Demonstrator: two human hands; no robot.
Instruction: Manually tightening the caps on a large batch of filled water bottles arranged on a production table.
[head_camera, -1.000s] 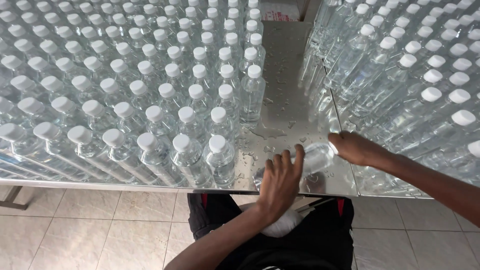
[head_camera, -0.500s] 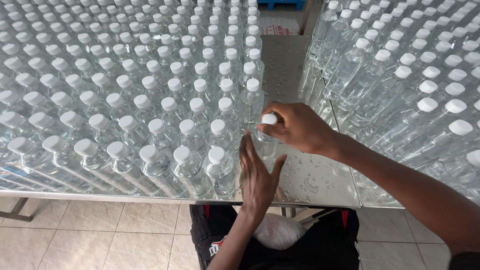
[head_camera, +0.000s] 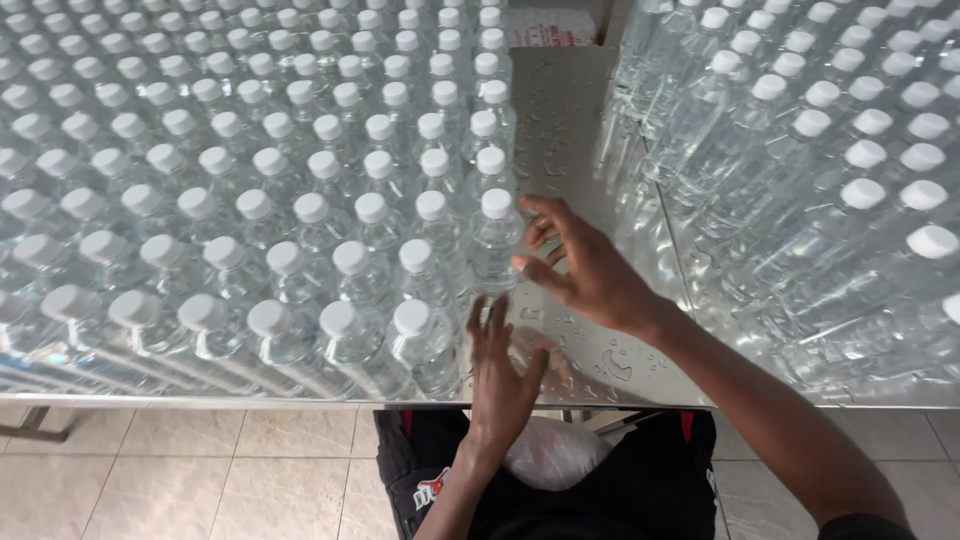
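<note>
A steel table (head_camera: 590, 150) fills the frame, with a large block of white-capped clear water bottles (head_camera: 250, 190) upper left and a second bank (head_camera: 820, 170) upper right. At the near right corner of the left block, centre frame, stands one upright bottle (head_camera: 496, 245), long axis vertical. The right hand (head_camera: 590, 275), just right of it, is spread open, fingertips beside its wall, gripping nothing. The left hand (head_camera: 500, 375), directly below, is open and empty. The right hand is nearer.

Looks like a small water-bottling workshop: hundreds of identical clear, white-capped bottles (head_camera: 300, 210) packed in rows on a wet, shiny metal surface (head_camera: 570, 130) over a tiled floor (head_camera: 200, 470).
</note>
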